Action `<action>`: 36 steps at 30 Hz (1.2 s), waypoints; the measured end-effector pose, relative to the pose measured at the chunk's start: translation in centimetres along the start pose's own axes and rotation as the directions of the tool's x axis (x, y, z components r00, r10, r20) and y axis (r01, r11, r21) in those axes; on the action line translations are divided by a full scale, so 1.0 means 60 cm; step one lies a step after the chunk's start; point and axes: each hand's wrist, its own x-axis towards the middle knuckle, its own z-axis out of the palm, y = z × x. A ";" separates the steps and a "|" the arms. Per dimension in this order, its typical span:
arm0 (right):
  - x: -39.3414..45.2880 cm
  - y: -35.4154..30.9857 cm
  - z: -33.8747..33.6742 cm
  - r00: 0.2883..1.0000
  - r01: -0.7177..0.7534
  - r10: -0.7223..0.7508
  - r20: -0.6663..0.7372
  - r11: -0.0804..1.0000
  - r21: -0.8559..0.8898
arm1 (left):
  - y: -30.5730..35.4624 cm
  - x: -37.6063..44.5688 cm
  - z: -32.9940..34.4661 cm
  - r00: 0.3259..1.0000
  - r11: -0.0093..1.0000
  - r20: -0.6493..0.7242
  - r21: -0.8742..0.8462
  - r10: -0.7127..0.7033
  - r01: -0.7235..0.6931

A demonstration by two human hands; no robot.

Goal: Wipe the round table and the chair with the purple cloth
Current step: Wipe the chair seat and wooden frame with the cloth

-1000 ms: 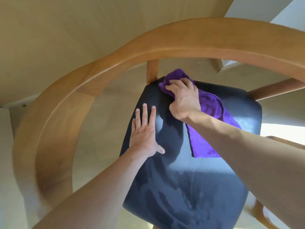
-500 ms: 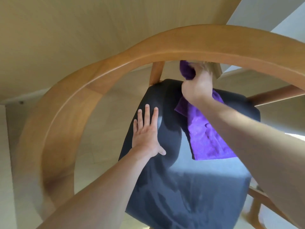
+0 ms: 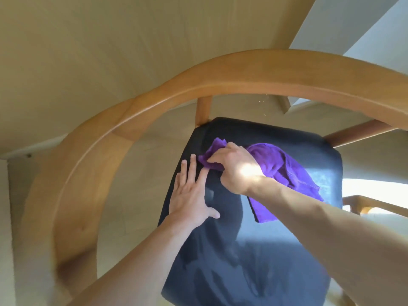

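Note:
I look down through the curved wooden back rail (image 3: 154, 102) of the chair onto its dark blue padded seat (image 3: 254, 250). My right hand (image 3: 237, 167) grips the purple cloth (image 3: 284, 173) and presses it onto the far left part of the seat. The cloth trails out to the right and toward me from under that hand. My left hand (image 3: 191, 195) lies flat on the left side of the seat with its fingers straight, fingertips almost touching the cloth. The round table is out of view.
Pale wooden floor (image 3: 141, 184) shows under the rail. A wooden post (image 3: 203, 111) joins rail and seat at the back. A side rail (image 3: 357, 133) runs off right. Part of another wooden piece (image 3: 371, 204) shows at the right edge in bright sunlight.
My right hand has come down from the back rail with the cloth and moved left across the seat, close to my left hand. My left hand has stayed flat in place.

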 end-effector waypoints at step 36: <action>0.126 -0.077 -0.001 0.945 -0.325 0.311 -0.101 0.925 -0.195 | -0.058 -0.003 -0.032 0.998 0.998 0.018 -0.042 0.053 -0.053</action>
